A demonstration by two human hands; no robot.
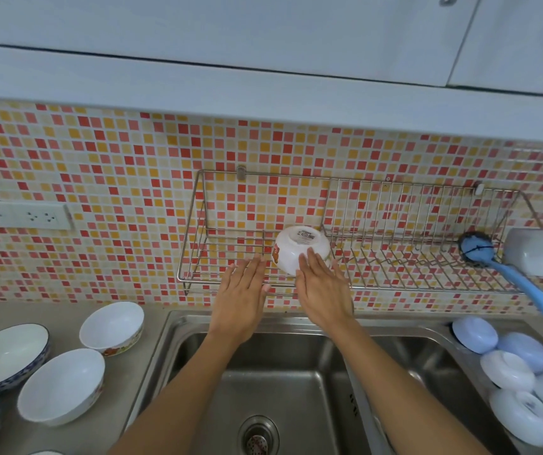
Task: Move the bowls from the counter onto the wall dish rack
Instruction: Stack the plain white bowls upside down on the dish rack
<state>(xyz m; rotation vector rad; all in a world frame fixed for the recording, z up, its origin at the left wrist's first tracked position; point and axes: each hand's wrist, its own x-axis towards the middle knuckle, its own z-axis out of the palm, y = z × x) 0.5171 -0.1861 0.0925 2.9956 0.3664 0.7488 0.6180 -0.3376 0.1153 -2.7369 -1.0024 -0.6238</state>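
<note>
A white bowl [299, 247] with a red print sits upside down on the wire wall dish rack [224, 247], its base label facing up. My right hand [324, 290] lies flat against the bowl's near side, fingers straight. My left hand [240, 300] is flat and open just left of the bowl, over the rack's front rail, holding nothing. Several white bowls stand upright on the counter at the left, the nearest ones being a small one [112, 326] and a larger one [61, 387].
A steel double sink [283, 382] lies below my arms. Upside-down white and pale blue bowls [509, 369] crowd the right counter. A blue dish brush [506, 267] and a grey cup [531, 251] occupy the rack's right end. A wall socket [17, 215] is at the left.
</note>
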